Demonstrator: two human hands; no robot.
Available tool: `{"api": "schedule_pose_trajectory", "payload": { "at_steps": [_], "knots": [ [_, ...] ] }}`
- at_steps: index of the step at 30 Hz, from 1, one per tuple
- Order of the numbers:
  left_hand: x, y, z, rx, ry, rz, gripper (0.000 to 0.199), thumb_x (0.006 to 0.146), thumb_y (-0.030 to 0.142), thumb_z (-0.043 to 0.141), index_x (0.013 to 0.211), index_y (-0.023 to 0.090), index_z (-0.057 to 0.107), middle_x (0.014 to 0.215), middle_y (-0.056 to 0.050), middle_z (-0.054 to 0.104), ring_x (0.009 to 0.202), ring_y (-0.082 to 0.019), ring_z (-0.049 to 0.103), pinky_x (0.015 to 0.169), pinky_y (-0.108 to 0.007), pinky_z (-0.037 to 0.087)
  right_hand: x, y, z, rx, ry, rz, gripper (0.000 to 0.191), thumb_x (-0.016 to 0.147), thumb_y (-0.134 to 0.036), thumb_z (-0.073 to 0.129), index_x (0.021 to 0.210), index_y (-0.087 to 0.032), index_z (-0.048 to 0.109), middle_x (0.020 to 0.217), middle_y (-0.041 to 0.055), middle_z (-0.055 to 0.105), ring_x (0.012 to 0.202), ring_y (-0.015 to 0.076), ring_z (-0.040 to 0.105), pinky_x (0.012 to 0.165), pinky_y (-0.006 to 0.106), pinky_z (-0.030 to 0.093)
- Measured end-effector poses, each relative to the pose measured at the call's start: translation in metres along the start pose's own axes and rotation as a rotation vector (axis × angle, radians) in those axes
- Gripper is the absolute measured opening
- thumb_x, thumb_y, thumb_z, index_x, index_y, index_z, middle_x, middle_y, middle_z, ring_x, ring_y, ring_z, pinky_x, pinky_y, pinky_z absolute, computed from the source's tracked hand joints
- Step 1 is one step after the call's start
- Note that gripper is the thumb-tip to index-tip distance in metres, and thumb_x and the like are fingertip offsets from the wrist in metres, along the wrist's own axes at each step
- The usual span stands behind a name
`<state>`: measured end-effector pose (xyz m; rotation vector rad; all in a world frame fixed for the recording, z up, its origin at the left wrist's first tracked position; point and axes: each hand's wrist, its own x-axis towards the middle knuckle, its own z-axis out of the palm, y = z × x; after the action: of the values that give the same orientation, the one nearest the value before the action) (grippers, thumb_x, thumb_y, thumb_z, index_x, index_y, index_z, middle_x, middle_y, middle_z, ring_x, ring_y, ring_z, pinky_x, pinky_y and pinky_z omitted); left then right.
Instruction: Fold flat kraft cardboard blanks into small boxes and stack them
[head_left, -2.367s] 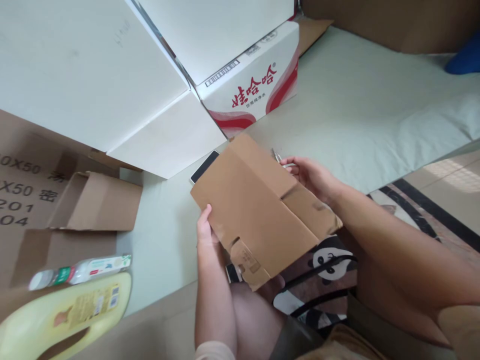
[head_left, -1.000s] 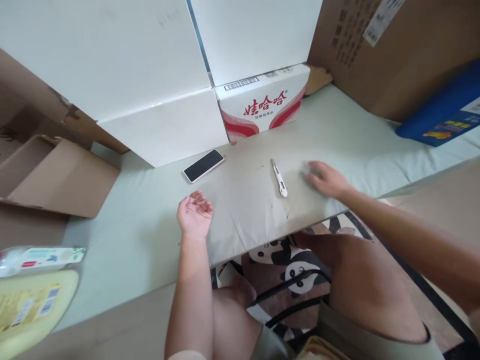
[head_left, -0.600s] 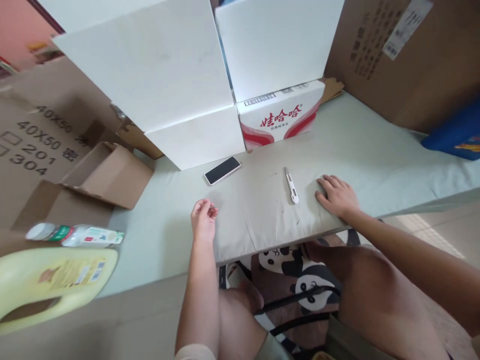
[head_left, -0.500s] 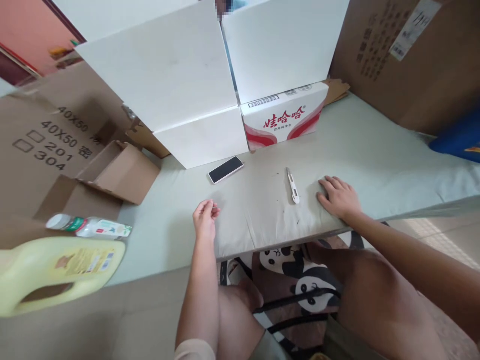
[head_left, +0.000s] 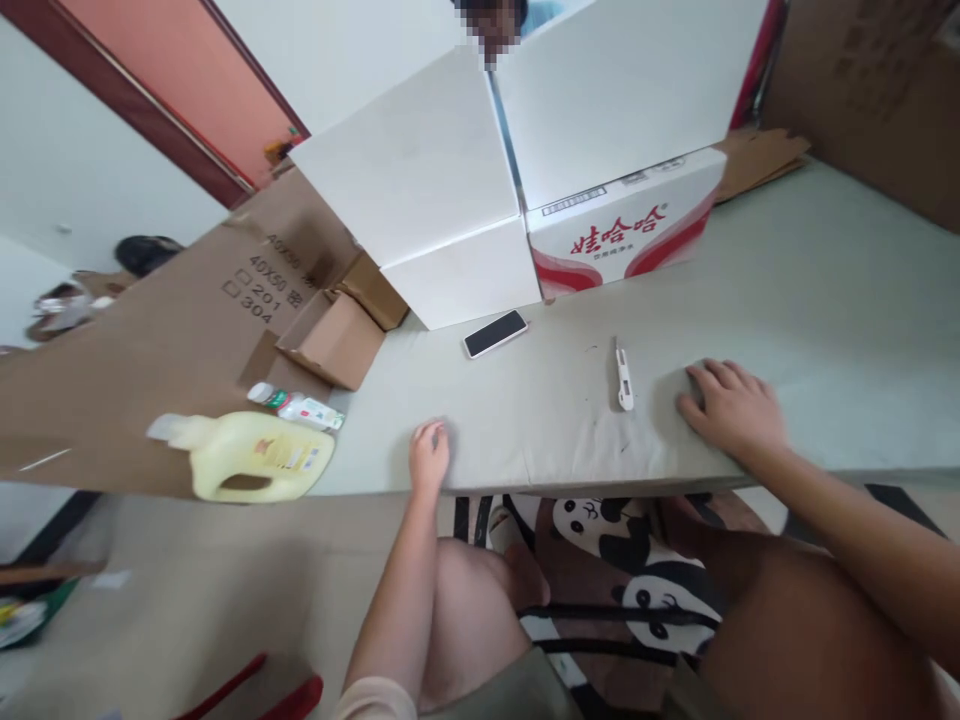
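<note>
My left hand [head_left: 430, 456] rests near the front edge of the cloth-covered table [head_left: 525, 400], its fingers curled together with nothing in them. To the right, my right hand [head_left: 731, 405] lies palm down on the cloth, fingers spread and holding nothing. Between the hands, closer to the right one, lies a white utility knife [head_left: 624, 377]. A phone [head_left: 496, 334] with a dark screen lies up and to the right of my left hand, in front of the white boxes. Neither hand touches the knife or the phone.
White boxes [head_left: 405, 160] and a red-printed white box [head_left: 622, 235] stand at the back. On the left are an open cardboard box [head_left: 341, 340], a small bottle [head_left: 304, 408] and a yellow jug [head_left: 262, 455]. Part of a person shows behind the boxes.
The view has shifted left, so the table items appear further right. My left hand has moved closer to the table's front edge and its fingers are more curled. My right hand stays spread on the cloth.
</note>
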<state>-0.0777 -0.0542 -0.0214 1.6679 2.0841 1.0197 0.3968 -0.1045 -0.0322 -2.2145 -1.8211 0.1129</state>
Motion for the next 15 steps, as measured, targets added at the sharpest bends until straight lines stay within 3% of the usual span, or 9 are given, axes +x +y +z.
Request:
{"api": "schedule_pose_trajectory", "payload": {
  "at_steps": [4,6,8,11,13,15],
  "knots": [
    [-0.017,-0.008,-0.001,0.208,-0.01,0.052,0.026,0.09,0.021,0.053,0.103,0.02,0.076,0.125,-0.013,0.072,0.127,-0.029,0.064,0.118,-0.046,0.046,0.006,-0.008,-0.001,0.099,0.042,-0.007,0.049,0.095,-0.043,0.048,0.127,-0.013,0.066,0.146,0.0245,0.06,0.141,0.0447,0.05,0.11,0.062,0.043],
    [-0.021,-0.009,0.001,0.287,-0.018,0.058,0.029,0.093,0.02,0.05,0.107,0.02,0.075,0.126,-0.013,0.071,0.126,-0.029,0.064,0.117,-0.046,0.046,0.009,-0.031,-0.004,0.193,0.079,-0.067,0.046,0.09,-0.041,0.054,0.122,-0.013,0.068,0.142,0.0265,0.062,0.138,0.0469,0.052,0.108,0.064,0.043],
    [-0.023,-0.008,0.002,0.348,-0.029,0.06,0.031,0.095,0.017,0.047,0.109,0.021,0.075,0.127,-0.011,0.072,0.126,-0.026,0.064,0.117,-0.042,0.047,0.005,-0.064,-0.013,0.344,0.046,-0.152,0.046,0.089,-0.042,0.053,0.12,-0.013,0.068,0.136,0.0257,0.066,0.123,0.0427,0.063,0.101,0.06,0.049],
    [-0.024,-0.005,0.0,0.428,-0.046,0.052,0.035,0.096,0.013,0.044,0.111,0.021,0.074,0.128,-0.008,0.072,0.125,-0.023,0.065,0.116,-0.037,0.047,-0.023,-0.114,-0.025,0.613,-0.221,-0.245,0.051,0.095,-0.05,0.043,0.126,-0.017,0.066,0.126,0.0186,0.071,0.085,0.0267,0.072,0.083,0.047,0.057],
    [-0.025,-0.001,-0.001,0.478,-0.062,0.042,0.036,0.097,0.013,0.043,0.114,0.02,0.074,0.129,-0.008,0.072,0.125,-0.021,0.065,0.115,-0.034,0.048,-0.052,-0.135,-0.027,0.707,-0.492,-0.365,0.05,0.099,-0.045,0.037,0.13,-0.019,0.064,0.117,0.0143,0.075,0.086,0.0244,0.072,0.083,0.041,0.056],
    [-0.025,0.003,-0.001,0.531,-0.084,0.029,0.037,0.098,0.013,0.043,0.118,0.021,0.072,0.131,-0.007,0.071,0.127,-0.02,0.064,0.114,-0.033,0.047,-0.079,-0.145,-0.022,0.584,-0.81,-0.572,0.044,0.096,-0.035,0.044,0.131,-0.019,0.065,0.11,0.0124,0.077,0.098,0.0274,0.074,0.086,0.039,0.055]
  ]
}}
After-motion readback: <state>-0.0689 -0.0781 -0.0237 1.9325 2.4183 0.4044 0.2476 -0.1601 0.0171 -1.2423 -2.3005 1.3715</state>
